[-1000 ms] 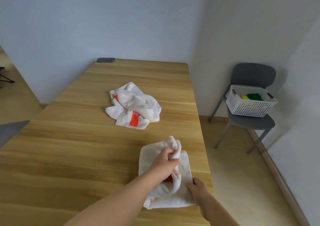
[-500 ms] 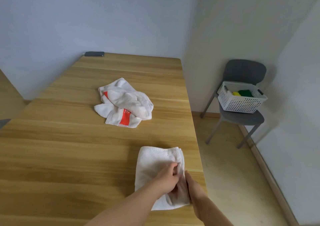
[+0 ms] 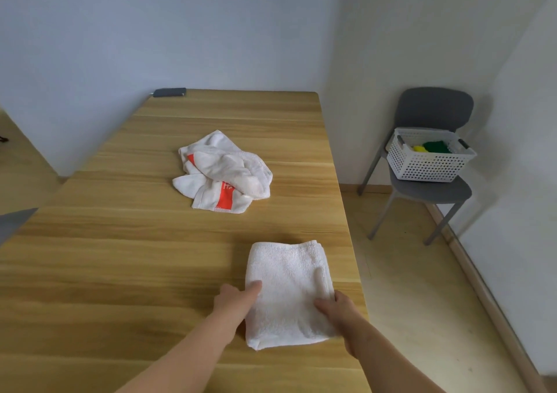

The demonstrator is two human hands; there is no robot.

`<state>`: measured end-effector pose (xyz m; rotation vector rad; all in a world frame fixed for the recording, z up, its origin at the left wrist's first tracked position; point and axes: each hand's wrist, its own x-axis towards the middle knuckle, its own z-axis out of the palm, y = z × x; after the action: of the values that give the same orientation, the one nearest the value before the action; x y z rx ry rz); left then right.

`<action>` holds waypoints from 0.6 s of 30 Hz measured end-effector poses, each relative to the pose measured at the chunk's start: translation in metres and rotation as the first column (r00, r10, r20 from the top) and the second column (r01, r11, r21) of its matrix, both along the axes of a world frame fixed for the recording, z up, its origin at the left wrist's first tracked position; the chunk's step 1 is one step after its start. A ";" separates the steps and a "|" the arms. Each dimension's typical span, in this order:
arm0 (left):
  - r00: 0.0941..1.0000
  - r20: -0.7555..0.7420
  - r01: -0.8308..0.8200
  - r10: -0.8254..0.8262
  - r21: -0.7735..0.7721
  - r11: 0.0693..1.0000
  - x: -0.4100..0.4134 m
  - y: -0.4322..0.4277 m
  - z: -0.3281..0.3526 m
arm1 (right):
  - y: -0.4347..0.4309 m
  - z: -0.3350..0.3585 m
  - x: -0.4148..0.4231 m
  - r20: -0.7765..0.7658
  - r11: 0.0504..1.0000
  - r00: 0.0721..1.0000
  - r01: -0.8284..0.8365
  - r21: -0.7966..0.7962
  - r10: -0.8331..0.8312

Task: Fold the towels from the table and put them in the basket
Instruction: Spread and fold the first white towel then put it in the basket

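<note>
Both hands have parted from the middle of the cloth to its two sides, and the bunched upper fold has been laid flat.

Item 1, left grip (image 3: 236, 299): at the left edge of the folded towel (image 3: 286, 272), one digit lying straight on top. The remaining fingers are hidden by the edge, so whether it clasps the cloth cannot be told.

Item 2, right grip (image 3: 339, 309): at the right edge of the same towel, thumb on top and fingers curled at the border, pinching the cloth.

Item 3, folded towel: one, white, a neat rectangle of several layers, lying flat on the surface (image 3: 120, 272) near its right-hand edge, between the two hands.

Item 4, crumpled heap (image 3: 229, 172): white cloth with orange-red bands, unfolded, lying further off at mid-surface, well apart from item 3. The number of pieces in it cannot be counted; it looks like more than one.

Item 5, basket (image 3: 428, 166): one, white and perforated, standing on the seat of one grey chair (image 3: 434, 109) beside the surface. Yellow and green cloth (image 3: 435, 147) already lies in it.

Item 6, dark flat object (image 3: 169, 92): one, at the far corner; too small to identify.

Status, as judged: folding of item 3 appears complete, its transfer to the basket not yet done. Item 4 remains wholly to fold and carry.
</note>
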<state>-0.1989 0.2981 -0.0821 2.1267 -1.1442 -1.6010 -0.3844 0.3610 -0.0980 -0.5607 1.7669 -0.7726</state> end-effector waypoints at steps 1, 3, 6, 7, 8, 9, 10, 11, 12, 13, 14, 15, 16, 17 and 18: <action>0.996 -0.090 0.005 -0.001 0.049 0.999 0.002 0.001 -0.002 | 0.000 0.000 0.000 -0.001 1.000 1.000 0.003 0.002 -0.003; 0.981 -0.194 0.031 -0.011 0.101 0.994 0.004 0.002 -0.001 | 0.002 -0.001 0.001 0.008 1.000 1.000 0.023 0.006 -0.023; 0.948 -0.317 0.079 -0.015 0.189 0.979 0.006 0.005 0.004 | 0.006 0.002 0.003 0.019 0.999 0.999 0.028 0.019 -0.029; 0.941 -0.337 0.087 -0.013 0.205 0.975 0.006 0.006 0.006 | 0.008 0.004 0.004 0.029 0.999 0.999 0.030 0.023 -0.030; 0.938 -0.348 0.086 -0.010 0.204 0.975 0.006 0.006 0.008 | 0.011 0.006 0.004 0.041 0.999 0.998 0.036 0.022 -0.037; 0.935 -0.355 0.080 -0.007 0.193 0.978 0.005 0.006 0.010 | 0.013 0.007 0.003 0.054 0.999 0.997 0.049 0.017 -0.050; 0.930 -0.367 0.080 -0.006 0.185 0.979 0.005 0.006 0.011 | 0.015 0.009 0.003 0.072 0.998 0.995 0.067 0.008 -0.067; 0.922 -0.387 0.079 -0.002 0.182 0.980 0.004 0.005 0.013 | 0.017 0.010 0.003 0.096 0.996 0.991 0.090 -0.003 -0.089; 0.909 -0.416 0.080 0.002 0.181 0.980 0.003 0.004 0.016 | 0.019 0.012 0.004 0.122 0.993 0.986 0.116 -0.015 -0.113; 0.894 -0.447 0.086 0.001 0.173 0.981 0.002 0.003 0.021 | 0.020 0.015 0.005 0.147 0.989 0.979 0.144 -0.021 -0.140; 0.883 -0.469 0.093 -0.011 0.152 0.984 0.001 0.002 0.025 | 0.022 0.018 0.006 0.167 0.984 0.971 0.175 -0.023 -0.169; 0.882 -0.469 0.099 -0.036 0.110 0.989 -0.001 0.001 0.029 | 0.023 0.020 0.008 0.186 0.978 0.962 0.206 -0.026 -0.198; 0.894 -0.443 0.103 -0.069 0.054 0.993 -0.002 0.000 0.031 | 0.025 0.023 0.009 0.204 0.972 0.954 0.231 -0.032 -0.220; 0.912 -0.396 0.116 -0.109 -0.007 0.993 -0.003 0.000 0.033 | 0.027 0.025 0.012 0.219 0.967 0.946 0.251 -0.036 -0.238; 0.923 -0.350 0.143 -0.160 -0.074 0.987 -0.003 0.001 0.034 | 0.030 0.027 0.013 0.223 0.962 0.940 0.272 -0.037 -0.257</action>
<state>-0.2020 0.2988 -0.0479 1.6585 -1.2294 -1.9072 -0.3711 0.3908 -0.0713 -0.2713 1.6353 -1.0434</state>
